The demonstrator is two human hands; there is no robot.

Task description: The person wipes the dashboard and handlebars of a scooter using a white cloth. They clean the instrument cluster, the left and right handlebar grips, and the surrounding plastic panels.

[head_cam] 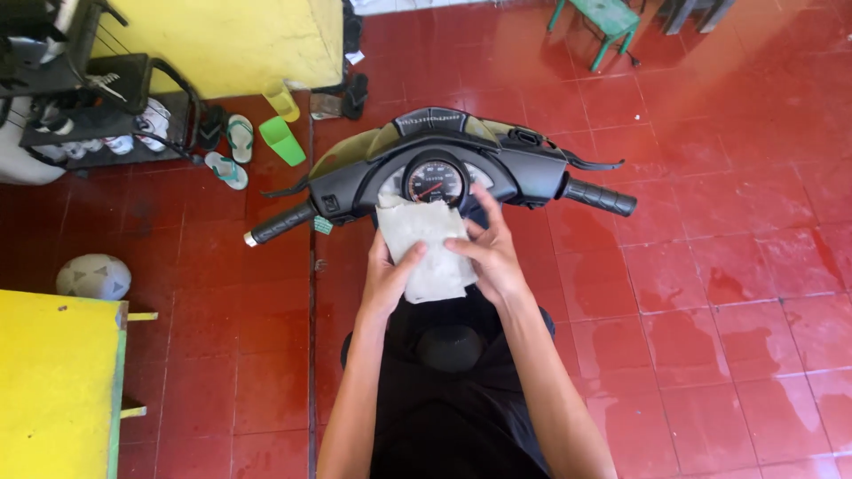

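I am holding a pale grey cloth (426,248) between both hands, just below the round speedometer dial (435,181) of a black scooter handlebar console (444,151). The cloth's upper edge is lying against the lower rim of the dial. My left hand (388,277) is gripping the cloth's left edge from beneath, fingers curled closed around it. My right hand (491,255) is pressing flat on the cloth's right side, fingers extended toward the dial and the thumb lying across the fabric. Both forearms are reaching forward from the bottom of the view and converging over the black seat (448,390). The two handlebar grips are sitting well apart from both hands.
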